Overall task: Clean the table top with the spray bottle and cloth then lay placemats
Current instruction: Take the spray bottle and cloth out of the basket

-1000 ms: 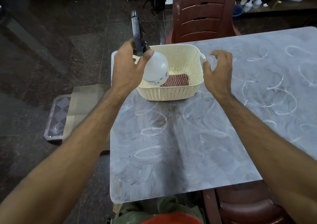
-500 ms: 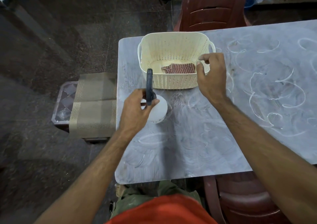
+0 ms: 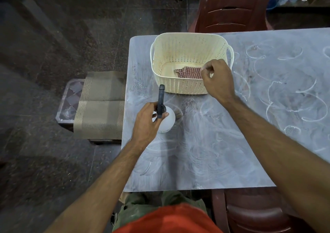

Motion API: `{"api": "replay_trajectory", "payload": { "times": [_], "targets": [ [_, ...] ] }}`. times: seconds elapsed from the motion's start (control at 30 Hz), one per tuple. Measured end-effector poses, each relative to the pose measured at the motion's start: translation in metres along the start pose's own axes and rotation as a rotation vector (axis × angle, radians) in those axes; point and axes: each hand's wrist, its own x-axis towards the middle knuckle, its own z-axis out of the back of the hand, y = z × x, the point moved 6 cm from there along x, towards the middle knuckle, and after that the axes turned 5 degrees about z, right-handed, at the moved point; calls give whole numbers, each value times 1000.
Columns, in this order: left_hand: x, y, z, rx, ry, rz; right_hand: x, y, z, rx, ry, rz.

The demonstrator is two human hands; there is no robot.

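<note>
left grip (image 3: 148, 120) clasps round white spray bottle (image 3: 165, 119) | right grip (image 3: 217, 80) pinches checked cloth (image 3: 189, 73)

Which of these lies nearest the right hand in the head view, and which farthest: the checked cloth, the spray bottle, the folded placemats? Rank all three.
From the right hand:
1. Checked cloth, in the basket, at the fingertips.
2. Spray bottle, on the table in the left hand.
3. Folded placemats, off the table's left edge.

A single head-worn wide-angle camera looks steeply down and forward, close over the table (image 3: 205, 161) edge.
</note>
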Motion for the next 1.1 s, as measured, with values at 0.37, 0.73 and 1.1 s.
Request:
{"api": "replay_trajectory", "payload": {
  "times": [0.37, 0.73, 1.1],
  "targets": [
    [-1, 1, 2, -43, 23, 11, 70, -38, -95, -284, 715, -181],
    [0, 8, 0, -22, -1, 9, 73, -59, -139, -477, 882, -157],
    [1, 7, -1, -15, 2, -8, 86, -58, -117, -342, 791, -266]
  ]
}}
